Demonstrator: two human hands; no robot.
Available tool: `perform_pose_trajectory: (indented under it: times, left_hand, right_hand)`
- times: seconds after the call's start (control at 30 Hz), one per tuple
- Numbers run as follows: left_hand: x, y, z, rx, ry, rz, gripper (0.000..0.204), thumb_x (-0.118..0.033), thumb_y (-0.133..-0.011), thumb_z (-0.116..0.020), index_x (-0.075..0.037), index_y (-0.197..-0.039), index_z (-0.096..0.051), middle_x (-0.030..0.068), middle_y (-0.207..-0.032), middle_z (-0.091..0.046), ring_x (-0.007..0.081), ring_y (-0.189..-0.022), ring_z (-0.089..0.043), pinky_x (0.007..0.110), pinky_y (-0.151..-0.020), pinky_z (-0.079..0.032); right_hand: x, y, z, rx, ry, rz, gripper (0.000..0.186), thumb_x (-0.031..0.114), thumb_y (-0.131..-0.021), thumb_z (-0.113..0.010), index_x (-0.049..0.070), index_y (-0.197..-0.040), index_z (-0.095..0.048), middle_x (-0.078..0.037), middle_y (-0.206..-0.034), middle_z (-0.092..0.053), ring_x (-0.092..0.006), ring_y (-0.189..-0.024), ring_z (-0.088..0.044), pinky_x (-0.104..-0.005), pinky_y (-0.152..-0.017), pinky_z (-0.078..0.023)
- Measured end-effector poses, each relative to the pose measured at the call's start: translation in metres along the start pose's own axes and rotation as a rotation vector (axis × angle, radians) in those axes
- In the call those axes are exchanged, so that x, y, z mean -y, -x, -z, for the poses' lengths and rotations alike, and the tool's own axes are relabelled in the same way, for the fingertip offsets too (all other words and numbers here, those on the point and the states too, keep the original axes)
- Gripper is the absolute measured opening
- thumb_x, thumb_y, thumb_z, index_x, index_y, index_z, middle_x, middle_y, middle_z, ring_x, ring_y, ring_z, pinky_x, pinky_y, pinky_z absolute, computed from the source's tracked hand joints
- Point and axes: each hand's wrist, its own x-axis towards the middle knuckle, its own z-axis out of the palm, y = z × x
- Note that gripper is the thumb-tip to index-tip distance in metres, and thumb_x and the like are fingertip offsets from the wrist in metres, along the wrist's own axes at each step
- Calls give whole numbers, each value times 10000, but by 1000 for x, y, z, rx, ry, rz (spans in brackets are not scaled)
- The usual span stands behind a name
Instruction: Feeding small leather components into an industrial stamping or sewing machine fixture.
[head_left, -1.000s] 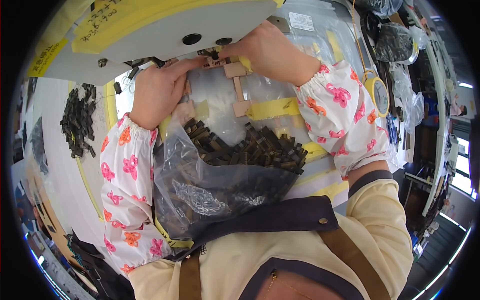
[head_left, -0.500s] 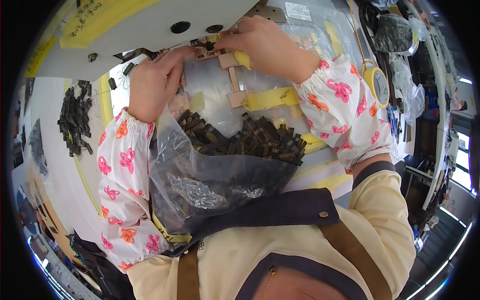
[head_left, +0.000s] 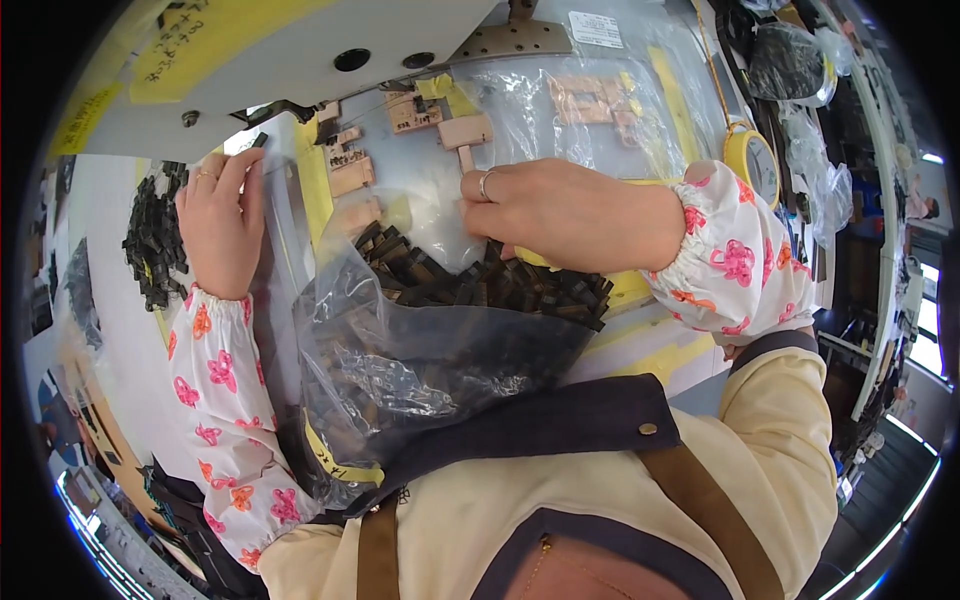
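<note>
My left hand [head_left: 222, 220] is beside a pile of small dark strips [head_left: 155, 250] at the left. Its thumb and forefinger come together at the lower end of a dark strip [head_left: 259, 140]. My right hand [head_left: 560, 212] reaches over the upper edge of more dark strips [head_left: 430, 275], which spill from a clear plastic bag [head_left: 390, 370]. The fingers there are bent and drawn together. Their tips are partly hidden, so what they hold cannot be made out. Pinkish guide blocks [head_left: 466, 130] sit on the worktable above the bag.
A grey machine body [head_left: 300, 60] with yellow tape overhangs the upper left. Clear film [head_left: 520, 100] covers part of the worktable. A yellow tape roll [head_left: 752, 165] hangs on a cord at the right, near bundled plastic bags [head_left: 795, 65].
Both hands have left the spot under the machine. My left hand moved left and down to the strip pile; my right hand came down toward the bag's strips.
</note>
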Motion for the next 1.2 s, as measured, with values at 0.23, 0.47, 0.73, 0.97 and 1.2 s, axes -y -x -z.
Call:
perform_pose_trajectory:
  times: [0.23,0.47,0.73,0.97,1.2]
  left_hand:
    - [-69,-38,-21,25,367,-81,199,-160,-792,-617,-79,-973,-628,111,-945,-623,320,-858,-552,395,-790,-397]
    - [-62,-44,-42,-20,463,-51,208,-118,-839,-568,-6,-1014,-581,180,-906,-624,376,-855,-568,397,-766,-440]
    - [-66,-43,-49,-127,618,-25,175,-107,-857,-548,-30,-1008,-592,172,-899,-615,376,-808,-567,414,-706,-454]
    - [-62,-38,-46,-198,558,-27,149,-88,-873,-523,-20,-977,-606,164,-785,-608,363,-697,-565,391,-627,-448]
    - [-63,-34,-42,24,456,57,180,-25,-861,-485,-43,-988,-612,135,-722,-602,314,-643,-570,352,-594,-449]
  right_hand:
    - [-1,-5,7,74,-27,-21,188,30,-707,-624,5,-823,-478,-110,-805,-516,-323,-755,-542,-390,-653,-448]
    - [-15,-11,45,-198,-526,-287,95,43,-780,-640,22,-776,-547,-46,-661,-593,-157,-601,-552,-273,-584,-432]
    - [-58,-24,16,-594,-271,-348,134,24,-764,-613,-7,-890,-583,-118,-756,-635,-248,-695,-633,-321,-632,-493]
    - [-69,-23,4,-486,74,-146,166,-34,-685,-568,31,-836,-592,-114,-772,-584,-348,-741,-577,-410,-654,-470]
    - [-68,-24,8,-462,44,-106,160,-38,-676,-572,10,-821,-620,-116,-871,-594,-331,-795,-588,-392,-683,-483]
